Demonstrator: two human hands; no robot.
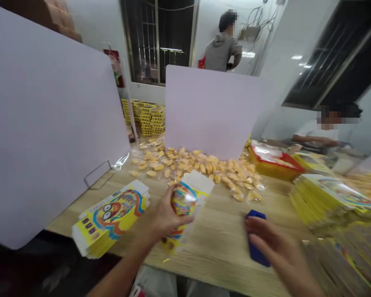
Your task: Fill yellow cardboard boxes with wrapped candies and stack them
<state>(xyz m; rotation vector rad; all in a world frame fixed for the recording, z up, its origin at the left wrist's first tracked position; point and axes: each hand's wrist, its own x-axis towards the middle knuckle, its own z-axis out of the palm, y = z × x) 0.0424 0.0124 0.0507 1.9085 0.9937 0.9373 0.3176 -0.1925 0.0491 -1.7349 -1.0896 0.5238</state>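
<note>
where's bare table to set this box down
Bare wood lies between the printed carton in the left hand, the blue object by the right hand and the pile of wrapped yellow sweets. The right end is crowded with stacked flat cartons.

Bare wooden tabletop (216,243) is lying open between the left hand (162,218) and the right hand (276,247), while a heap of wrapped yellow pieces (200,169) is blocking the way ahead. Stacked printed cartons (327,202) are crowding the right, and a white panel (49,123) is walling off the left.
</note>
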